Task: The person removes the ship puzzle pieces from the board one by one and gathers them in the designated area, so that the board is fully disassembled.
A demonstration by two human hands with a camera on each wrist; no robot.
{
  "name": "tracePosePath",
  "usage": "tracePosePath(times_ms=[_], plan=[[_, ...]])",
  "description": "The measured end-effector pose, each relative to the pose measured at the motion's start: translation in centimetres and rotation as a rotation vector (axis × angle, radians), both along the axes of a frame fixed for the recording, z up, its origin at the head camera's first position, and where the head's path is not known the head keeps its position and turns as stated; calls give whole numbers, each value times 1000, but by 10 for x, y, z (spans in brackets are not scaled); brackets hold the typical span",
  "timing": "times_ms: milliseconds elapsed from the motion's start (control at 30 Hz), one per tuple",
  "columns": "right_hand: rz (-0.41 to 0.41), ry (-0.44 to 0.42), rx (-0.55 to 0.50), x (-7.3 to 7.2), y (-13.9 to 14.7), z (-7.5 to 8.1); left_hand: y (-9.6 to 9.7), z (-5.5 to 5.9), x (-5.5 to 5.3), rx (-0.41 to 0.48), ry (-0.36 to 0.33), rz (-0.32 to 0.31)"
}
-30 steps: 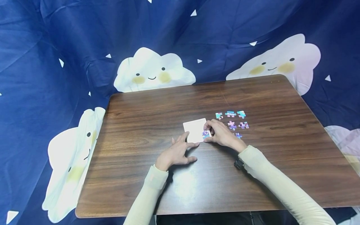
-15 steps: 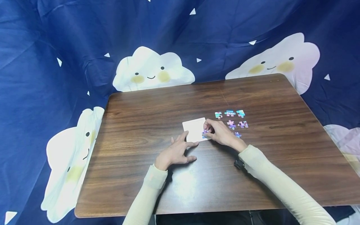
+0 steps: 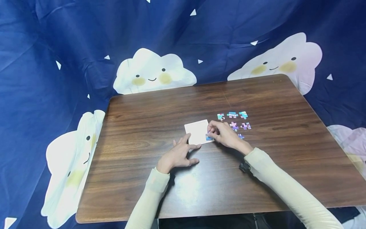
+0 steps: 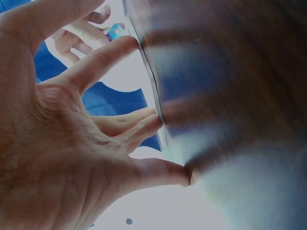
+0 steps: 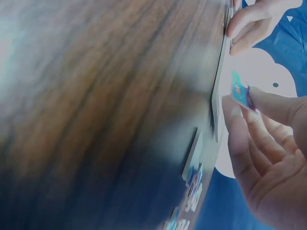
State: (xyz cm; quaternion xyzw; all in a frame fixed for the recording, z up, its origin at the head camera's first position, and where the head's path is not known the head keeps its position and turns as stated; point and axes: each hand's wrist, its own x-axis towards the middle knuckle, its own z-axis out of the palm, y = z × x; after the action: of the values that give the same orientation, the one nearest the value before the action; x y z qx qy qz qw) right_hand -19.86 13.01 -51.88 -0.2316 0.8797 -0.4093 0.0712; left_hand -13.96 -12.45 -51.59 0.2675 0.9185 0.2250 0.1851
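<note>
A white rectangular puzzle board (image 3: 196, 129) lies flat near the middle of the table. My left hand (image 3: 178, 154) is spread out beside it, fingertips at its left and near edges; the left wrist view shows these fingers (image 4: 103, 62) mostly straight. At the board's near right corner, my right hand (image 3: 226, 136) pinches a blue and purple jigsaw piece (image 3: 208, 138) between thumb and fingers. In the right wrist view the jigsaw piece (image 5: 240, 91) stands tilted, close over the board. Part of it is hidden behind the thumb in the head view.
Several loose jigsaw pieces (image 3: 232, 114) lie right of the board in rough rows, one partly hidden by the right hand. The brown wooden table (image 3: 148, 117) meets a blue cloud-printed cloth (image 3: 100, 28) at its back and left. Both forearms reach across the front edge.
My right thumb has moved from the board's near edge up onto the jigsaw piece, and the fingers have closed in. The left hand stays in place. The head view has shifted slightly.
</note>
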Motion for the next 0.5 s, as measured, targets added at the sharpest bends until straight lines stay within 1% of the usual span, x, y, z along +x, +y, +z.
tracePosePath(times_ms=[133,200,500], plan=[[-15,-25,-29,2,9,1,1,-2,0,3,7,0],[-26,-22,-27,3,15,1,1,-3,0,1,12,-1],[-125,-35,-43,6,43,-2,1,-1,1,2,0,5]])
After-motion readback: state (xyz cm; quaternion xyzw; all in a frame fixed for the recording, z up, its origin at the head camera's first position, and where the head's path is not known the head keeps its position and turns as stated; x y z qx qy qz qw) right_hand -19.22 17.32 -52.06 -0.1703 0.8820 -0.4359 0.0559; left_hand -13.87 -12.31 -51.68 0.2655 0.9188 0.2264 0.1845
